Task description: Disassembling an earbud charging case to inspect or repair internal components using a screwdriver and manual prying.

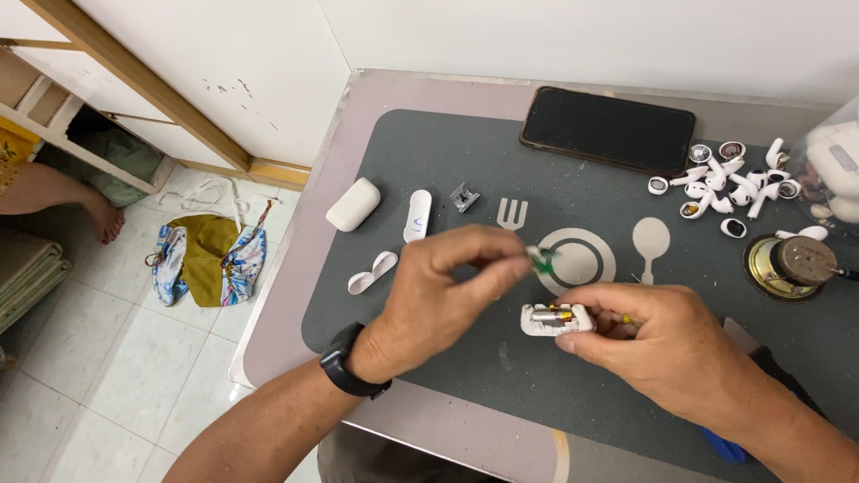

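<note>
Right hand [667, 344] gripped an opened white plastic earbud-case insert [557, 318]; left hand [443, 291] pinched a small green part [540, 258] above it. Disassembly seemed underway; next, steady precise lifting.

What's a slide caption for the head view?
Left hand pinches a small green part above an opened white earbud case insert steadied by the right hand.

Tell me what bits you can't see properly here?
Head view:
- Green part: blurred, pinched in left hand fingers.
- Opened white earbud case: far end covered by right hand.
- Clear container: cut off by right edge.
- Blue thing: hidden under the right forearm.
</note>
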